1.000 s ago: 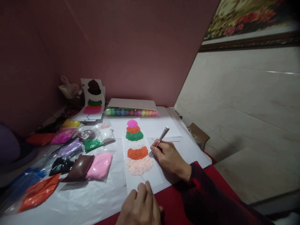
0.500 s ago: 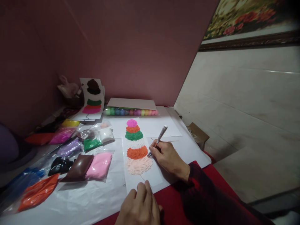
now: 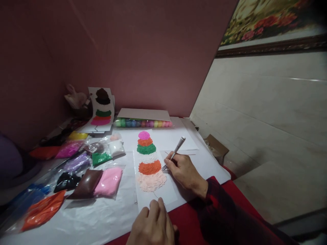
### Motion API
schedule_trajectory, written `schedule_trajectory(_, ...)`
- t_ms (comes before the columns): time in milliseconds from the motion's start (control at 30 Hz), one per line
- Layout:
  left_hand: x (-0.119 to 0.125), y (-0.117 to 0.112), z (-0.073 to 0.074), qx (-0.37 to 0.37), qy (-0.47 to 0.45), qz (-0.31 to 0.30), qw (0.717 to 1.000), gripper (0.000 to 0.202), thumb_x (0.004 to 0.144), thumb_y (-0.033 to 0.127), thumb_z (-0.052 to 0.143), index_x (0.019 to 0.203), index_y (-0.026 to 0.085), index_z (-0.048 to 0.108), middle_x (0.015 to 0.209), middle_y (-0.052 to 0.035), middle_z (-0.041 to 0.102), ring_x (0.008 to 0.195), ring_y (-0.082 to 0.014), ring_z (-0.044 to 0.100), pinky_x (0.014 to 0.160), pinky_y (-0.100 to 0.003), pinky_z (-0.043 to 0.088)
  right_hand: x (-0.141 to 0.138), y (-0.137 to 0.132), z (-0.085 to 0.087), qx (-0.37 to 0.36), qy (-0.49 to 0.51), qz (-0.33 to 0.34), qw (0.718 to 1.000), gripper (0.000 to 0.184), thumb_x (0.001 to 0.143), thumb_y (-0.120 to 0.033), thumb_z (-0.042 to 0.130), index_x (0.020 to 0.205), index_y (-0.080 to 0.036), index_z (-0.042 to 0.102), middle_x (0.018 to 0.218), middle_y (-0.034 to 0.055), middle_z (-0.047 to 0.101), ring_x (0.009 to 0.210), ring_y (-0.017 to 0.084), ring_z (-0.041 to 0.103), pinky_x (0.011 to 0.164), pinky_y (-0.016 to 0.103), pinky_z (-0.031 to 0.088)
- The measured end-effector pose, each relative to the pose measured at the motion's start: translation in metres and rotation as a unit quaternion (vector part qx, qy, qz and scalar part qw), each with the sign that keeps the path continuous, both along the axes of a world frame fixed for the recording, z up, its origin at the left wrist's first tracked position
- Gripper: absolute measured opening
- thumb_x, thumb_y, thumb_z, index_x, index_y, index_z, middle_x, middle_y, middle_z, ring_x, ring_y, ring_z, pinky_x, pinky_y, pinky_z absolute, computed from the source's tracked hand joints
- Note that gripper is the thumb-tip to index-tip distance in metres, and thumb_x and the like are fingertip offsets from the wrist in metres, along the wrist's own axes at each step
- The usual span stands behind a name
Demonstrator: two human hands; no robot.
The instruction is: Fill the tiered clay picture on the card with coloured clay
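Observation:
My right hand [image 3: 185,170] is closed around a metal fork [image 3: 178,145] with a striped handle end. Its tines rest by the right edge of the pale peach clay layer [image 3: 152,182], just below an orange layer. This textured clay picture, on a white sheet [image 3: 168,195], also has white, green, orange and pink layers stacked above. A thin drawn line runs below the peach layer. At the sheet's lower edge lies my left hand [image 3: 153,223], fingers bent slightly and resting on the paper, no tool in it.
Bags of coloured clay, including brown [image 3: 85,183], pink [image 3: 108,181] and orange [image 3: 43,210], lie on the left. Behind are a pack of coloured clay balls [image 3: 143,123] and a propped second clay picture [image 3: 103,117]. A cardboard box [image 3: 216,146] stands beyond the table's right edge.
The fork has shifted very slightly, its tines still at the peach layer's right edge. The whole view has moved down a little. My left hand keeps its place on the sheet.

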State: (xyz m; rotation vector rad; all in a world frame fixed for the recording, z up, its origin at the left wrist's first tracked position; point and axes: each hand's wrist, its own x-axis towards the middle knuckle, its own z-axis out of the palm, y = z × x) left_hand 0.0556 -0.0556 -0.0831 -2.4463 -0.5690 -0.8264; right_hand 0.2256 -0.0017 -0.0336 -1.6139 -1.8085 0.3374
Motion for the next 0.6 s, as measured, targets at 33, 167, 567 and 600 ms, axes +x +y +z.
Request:
schedule_trajectory(33,0.0,-0.001,0.001,-0.005,0.005,0.002,1.0,0.013,0.078,0.018,0.056,0.072,0.011,0.064,0.082,-0.0137,0.071,0.062,-0.0221,0.061,0.043,-0.027,0.041,0.0,0.0,0.0,0.0,0.0,0.001,1.0,0.021,0.084,-0.016,0.048,0.067,-0.015,0.061,0.057,0.0008,0.059,0.054,0.014,0.055,0.05,0.022,0.037)
schedule_trajectory(167,-0.001,-0.002,0.002,-0.01,0.018,0.007,1.0,0.014,0.08,0.017,0.053,0.073,0.011,0.064,0.083,-0.0141,0.071,0.065,-0.0226,0.062,0.045,-0.027,0.04,0.0,0.0,0.0,0.01,0.011,-0.008,1.0,0.021,0.084,-0.016,0.048,0.066,-0.016,0.06,0.059,0.0016,0.06,0.056,0.015,0.057,0.05,0.022,0.038)
schedule_trajectory(567,0.001,0.003,-0.008,0.008,-0.005,0.0,1.0,0.018,0.08,0.016,0.049,0.072,0.01,0.064,0.081,-0.0142,0.071,0.061,-0.0217,0.06,0.045,-0.028,0.038,-0.006,-0.006,-0.002,0.08,0.123,0.048,0.988,0.013,0.085,-0.017,0.052,0.078,-0.016,0.064,0.076,0.0033,0.064,0.071,0.015,0.061,0.068,0.025,0.05)
schedule_trajectory(600,0.001,0.003,-0.007,0.006,-0.002,0.001,1.0,0.019,0.08,0.016,0.048,0.072,0.01,0.064,0.081,-0.014,0.071,0.061,-0.0216,0.06,0.045,-0.028,0.038,-0.008,-0.006,-0.003,0.068,0.148,0.054,0.985,0.014,0.085,-0.018,0.052,0.078,-0.015,0.064,0.078,0.0037,0.064,0.073,0.015,0.061,0.067,0.025,0.052)
